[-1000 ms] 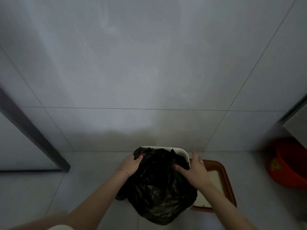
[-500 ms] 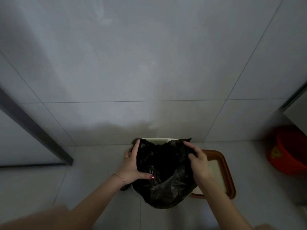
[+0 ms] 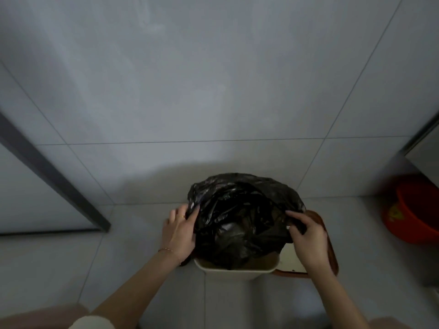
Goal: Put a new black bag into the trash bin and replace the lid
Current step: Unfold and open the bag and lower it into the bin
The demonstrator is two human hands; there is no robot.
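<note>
Black bag [image 3: 240, 217], billowed over the cream trash bin [image 3: 236, 271] at lower centre. Left hand [image 3: 179, 230] grips the bag's left edge; right hand [image 3: 306, 236] pinches its right edge. Brown-rimmed lid [image 3: 329, 252] lies just right of the bin; orange basin [image 3: 413, 210] far right.

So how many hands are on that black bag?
2. The left hand holds the black bag at its left edge; the right hand grips its right edge, over the trash bin.
</note>
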